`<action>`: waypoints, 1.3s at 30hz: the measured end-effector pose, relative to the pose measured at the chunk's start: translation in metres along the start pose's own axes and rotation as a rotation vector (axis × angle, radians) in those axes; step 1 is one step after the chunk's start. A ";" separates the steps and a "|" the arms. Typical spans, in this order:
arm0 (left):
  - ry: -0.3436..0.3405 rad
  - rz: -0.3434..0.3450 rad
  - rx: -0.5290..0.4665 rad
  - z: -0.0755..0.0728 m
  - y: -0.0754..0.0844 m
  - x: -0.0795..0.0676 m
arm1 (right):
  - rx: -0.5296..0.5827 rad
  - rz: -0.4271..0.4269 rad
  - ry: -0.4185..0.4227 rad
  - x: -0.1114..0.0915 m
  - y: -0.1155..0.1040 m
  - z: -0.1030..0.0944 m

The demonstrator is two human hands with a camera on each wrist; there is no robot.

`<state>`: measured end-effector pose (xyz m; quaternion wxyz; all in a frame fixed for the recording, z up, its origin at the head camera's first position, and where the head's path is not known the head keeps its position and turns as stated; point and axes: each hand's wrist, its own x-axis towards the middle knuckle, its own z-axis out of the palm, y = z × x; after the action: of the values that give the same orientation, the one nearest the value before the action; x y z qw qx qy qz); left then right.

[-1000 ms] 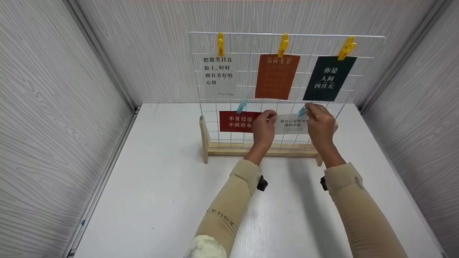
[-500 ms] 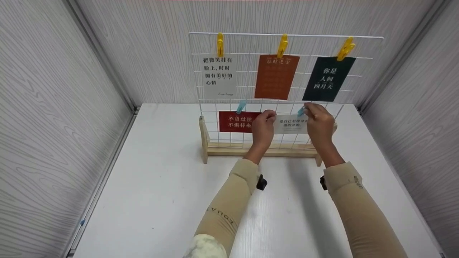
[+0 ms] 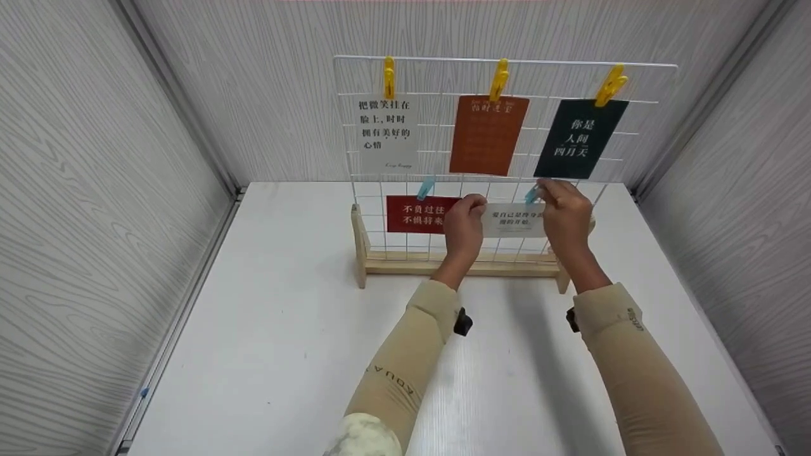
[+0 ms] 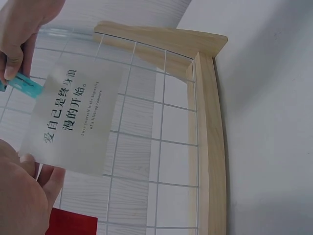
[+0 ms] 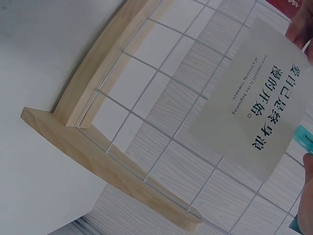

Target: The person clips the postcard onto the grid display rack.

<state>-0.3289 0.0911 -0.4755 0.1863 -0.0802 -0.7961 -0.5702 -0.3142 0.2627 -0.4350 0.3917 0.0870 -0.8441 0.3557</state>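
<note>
A white card (image 3: 512, 221) printed with dark characters lies against the lower right of a white wire grid (image 4: 163, 103). My left hand (image 3: 464, 229) pinches the card's left edge between thumb and fingers. With thumb and fingertips my right hand (image 3: 566, 215) grips a light blue clip (image 4: 27, 85) at the card's top edge. In the right wrist view the clip's tip (image 5: 304, 138) meets that edge; whether it bites the card cannot be told. Just left of my left hand hangs a red card (image 3: 415, 214), held by another blue clip (image 3: 426, 188).
Yellow clips hold a white card (image 3: 388, 136), an orange card (image 3: 489, 136) and a dark green card (image 3: 581, 139) along the grid's upper part. A wooden stand (image 3: 462, 268) carries the grid on a white table (image 3: 285, 329). Panelled walls (image 3: 95, 158) surround it.
Both hands stay almost where they were, at the white card and the blue clip. The card shifts very slightly left; the right hand's fingers rise a little.
</note>
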 end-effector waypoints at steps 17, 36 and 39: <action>0.038 -0.022 -0.005 0.005 0.004 0.001 | -0.023 0.040 -0.024 -0.002 0.000 0.002; 0.061 -0.035 0.016 0.006 0.006 0.001 | -0.016 0.042 -0.080 -0.007 -0.003 0.004; 0.063 -0.032 0.015 0.006 0.006 0.001 | -0.018 0.050 -0.081 -0.008 -0.002 0.005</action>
<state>-0.3291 0.0988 -0.4715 0.2025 -0.0481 -0.7952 -0.5695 -0.3105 0.2570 -0.4417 0.3491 0.0768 -0.8642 0.3540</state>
